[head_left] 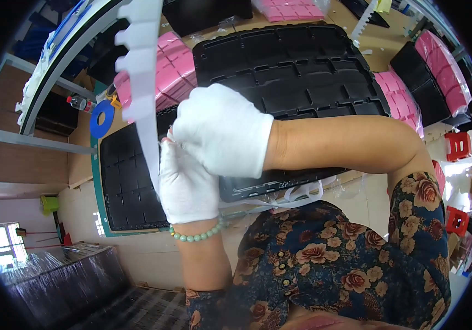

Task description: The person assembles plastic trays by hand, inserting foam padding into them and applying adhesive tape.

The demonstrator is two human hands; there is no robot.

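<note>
A long white strip (140, 71) with a notched edge stands up in front of me and narrows down toward my hands. My left hand (189, 184), in a white glove, is closed at the strip's lower part. Right above it, my right hand (222, 129), also gloved, is curled shut against the left fingertips. What its fingers pinch is hidden. Under and beyond my hands lies a large black moulded plastic tray (302, 71). Another black tray (131, 181) lies to the left, partly behind the strip.
Pink stacks in clear film (175, 66) stand behind the trays, with more pink packs (398, 99) at right. A blue tape roll (102, 119) and a bottle (81, 104) are at left, near a metal frame (38, 143). Red stools (457, 147) stand far right.
</note>
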